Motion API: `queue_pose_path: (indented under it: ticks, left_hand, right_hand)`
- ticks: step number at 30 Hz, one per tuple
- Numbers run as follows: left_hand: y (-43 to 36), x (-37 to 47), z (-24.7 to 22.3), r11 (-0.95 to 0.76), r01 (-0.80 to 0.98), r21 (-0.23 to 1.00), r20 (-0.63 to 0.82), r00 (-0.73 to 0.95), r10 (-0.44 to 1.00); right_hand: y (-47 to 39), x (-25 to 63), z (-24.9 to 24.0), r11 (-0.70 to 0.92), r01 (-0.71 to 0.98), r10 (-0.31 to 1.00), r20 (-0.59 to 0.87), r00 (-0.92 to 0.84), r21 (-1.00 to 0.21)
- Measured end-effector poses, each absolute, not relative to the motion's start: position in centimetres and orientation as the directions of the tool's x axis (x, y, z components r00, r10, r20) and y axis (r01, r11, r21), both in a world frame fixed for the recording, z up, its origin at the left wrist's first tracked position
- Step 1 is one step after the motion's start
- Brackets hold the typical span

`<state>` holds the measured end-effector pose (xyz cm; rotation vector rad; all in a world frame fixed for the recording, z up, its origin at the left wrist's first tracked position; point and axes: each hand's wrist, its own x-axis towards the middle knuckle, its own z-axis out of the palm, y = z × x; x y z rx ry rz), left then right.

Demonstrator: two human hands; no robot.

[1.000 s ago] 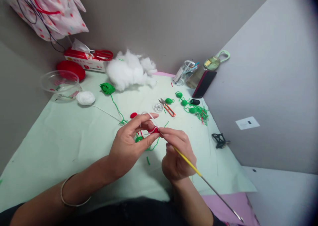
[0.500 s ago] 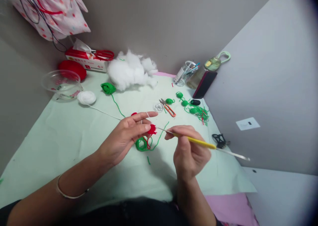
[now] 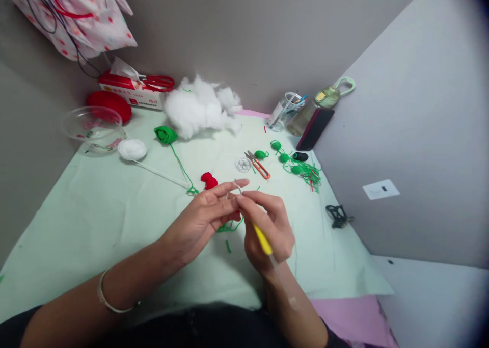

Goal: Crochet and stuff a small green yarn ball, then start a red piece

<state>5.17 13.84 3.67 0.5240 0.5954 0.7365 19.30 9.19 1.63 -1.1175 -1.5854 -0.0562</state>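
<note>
My right hand [image 3: 269,231] grips a crochet hook [image 3: 263,239] by its yellow handle, the rear end pointing down toward my forearm. Its fingertips meet those of my left hand [image 3: 200,213], which pinches a small red crochet piece, now almost fully hidden behind the fingers. White yarn [image 3: 237,186] loops over my left index finger, which is stretched out. A strand leads back to the white yarn ball [image 3: 132,149]. Just beyond my left hand lies another red crocheted piece [image 3: 208,181]. Green yarn [image 3: 229,226] lies on the table beneath my hands.
White stuffing [image 3: 198,108], a tissue box [image 3: 130,93] with red scissors [image 3: 159,83], and a clear plastic tub [image 3: 91,126] stand at the back left. Orange snips [image 3: 259,165], green crocheted balls [image 3: 283,158], a phone [image 3: 315,129] and a bottle [image 3: 305,116] are on the right.
My right hand has moved left to meet my left hand, and the hook has swung from pointing right to pointing down toward me. The red piece in my left hand has become hidden.
</note>
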Motion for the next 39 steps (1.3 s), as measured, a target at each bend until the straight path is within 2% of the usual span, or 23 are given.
queue_pose_path:
  ticks: [2,4,6,7,12,17,26,33,36,39]
  left_hand:
    - [14.1,5.0,3.7,0.684,-0.466,0.561,-0.334,0.628,0.702]
    - [14.4,4.8,3.8,0.667,-0.484,0.567,-0.336,0.603,0.723]
    - [14.4,4.7,3.9,0.616,-0.482,0.623,-0.313,0.569,0.761]
    - [14.3,4.7,3.9,0.586,-0.467,0.662,-0.294,0.558,0.776]
    - [13.9,4.9,3.4,0.429,-0.351,0.832,-0.202,0.528,0.825]
    - [14.2,4.5,3.4,0.247,-0.198,0.949,-0.136,0.448,0.884]
    - [14.4,4.4,4.0,0.328,-0.293,0.898,-0.151,0.494,0.856]
    - [14.7,4.2,3.9,0.363,-0.305,0.88,-0.163,0.525,0.835]
    - [14.7,4.2,3.9,0.387,-0.328,0.862,-0.175,0.524,0.834]
    - [14.7,4.2,3.9,0.39,-0.334,0.858,-0.175,0.524,0.833]
  right_hand:
    - [9.5,19.6,1.9,0.529,0.517,0.674,0.703,0.226,-0.673]
    - [9.8,19.9,2.3,0.501,0.283,0.742,0.574,0.346,-0.818]
    - [10.2,20.1,2.4,0.476,0.085,0.805,0.472,0.359,-0.875]
    - [10.3,20.0,2.4,0.467,0.038,0.829,0.452,0.33,-0.883]
    - [10.4,19.7,2.0,0.485,0.117,0.82,0.497,0.285,-0.867]
    - [10.3,20.0,1.9,0.441,0.039,0.857,0.433,0.28,-0.897]
    - [10.2,20.3,1.9,0.4,-0.091,0.893,0.365,0.262,-0.912]
    - [10.6,20.4,2.6,0.321,-0.373,0.944,0.26,0.204,-0.871]
    - [10.6,20.7,2.7,0.33,-0.361,0.941,0.276,0.195,-0.872]
    - [10.3,20.8,2.7,0.401,-0.233,0.908,0.352,0.225,-0.886]
